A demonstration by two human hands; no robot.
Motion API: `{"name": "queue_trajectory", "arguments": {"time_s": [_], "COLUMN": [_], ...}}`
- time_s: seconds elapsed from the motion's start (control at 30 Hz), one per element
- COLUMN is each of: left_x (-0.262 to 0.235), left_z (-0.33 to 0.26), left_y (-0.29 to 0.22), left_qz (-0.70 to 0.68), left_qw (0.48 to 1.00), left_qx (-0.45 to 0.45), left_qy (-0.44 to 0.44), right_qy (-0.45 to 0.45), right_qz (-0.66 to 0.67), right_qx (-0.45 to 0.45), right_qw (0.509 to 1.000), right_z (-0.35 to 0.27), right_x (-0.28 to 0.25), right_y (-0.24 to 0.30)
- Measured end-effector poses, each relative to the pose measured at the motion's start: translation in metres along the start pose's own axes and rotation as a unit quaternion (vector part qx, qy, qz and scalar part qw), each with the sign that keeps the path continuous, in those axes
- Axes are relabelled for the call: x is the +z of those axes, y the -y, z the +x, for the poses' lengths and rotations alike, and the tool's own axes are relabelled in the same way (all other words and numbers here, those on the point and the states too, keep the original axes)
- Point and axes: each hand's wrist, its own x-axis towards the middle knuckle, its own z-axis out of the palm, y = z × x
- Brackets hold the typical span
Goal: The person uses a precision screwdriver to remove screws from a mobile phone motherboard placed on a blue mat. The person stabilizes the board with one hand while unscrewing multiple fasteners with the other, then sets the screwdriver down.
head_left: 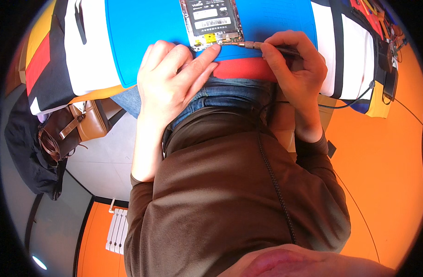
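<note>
Pale floor tiles (101,161) show at the left, with a white radiator (117,231) against an orange wall (92,237) lower down, and more orange fills the right side. A dark garment (29,143) hangs at the far left, near a brown bag (91,122). Across the top runs the table (94,51), its surface patterned in blocks of white, black, red and yellow. On it lies a blue mat (144,34), and on the mat, at the top middle, an opened phone (202,46) with its black battery (213,17) exposed. Yellow tape (210,38) sits just below the battery, on the circuit board. The left hand (170,69) is half curled, its index finger stretched out so the tip rests at the phone's lower edge; the gap between that finger and the thumb is narrow. The right hand (294,64) pinches a slim metal tool (249,45) between thumb and fingers, pointing it leftward. Its thin tip reaches the board just beside the left fingertip; whether it touches, I cannot tell. A dark cable (345,106) curves below the right hand. Jeans (239,92) and a brown top (220,175) fill the middle.
</note>
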Motion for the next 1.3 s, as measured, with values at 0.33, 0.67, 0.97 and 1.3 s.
{"name": "queue_trajectory", "arguments": {"time_s": [0.33,0.67,0.97,1.3], "left_x": [0.001,0.002,0.002,0.005], "left_z": [0.001,0.0,-0.002,-0.005], "left_y": [0.001,0.002,0.004,0.006], "left_qz": [-0.001,-0.001,-0.01,-0.009], "left_qw": [1.0,1.0,0.999,0.999], "left_qx": [0.002,0.011,0.023,0.021], "left_qy": [-0.002,-0.01,-0.03,-0.046], "right_qy": [0.003,0.152,0.331,0.392], "right_qz": [-0.015,-0.231,-0.285,-0.368], "right_qx": [0.0,-0.15,-0.188,-0.146], "right_qw": [1.0,0.949,0.88,0.83], "right_z": [0.001,0.034,0.072,0.091], "right_x": [0.001,-0.014,-0.006,-0.002], "right_y": [0.002,0.039,0.091,0.1]}}
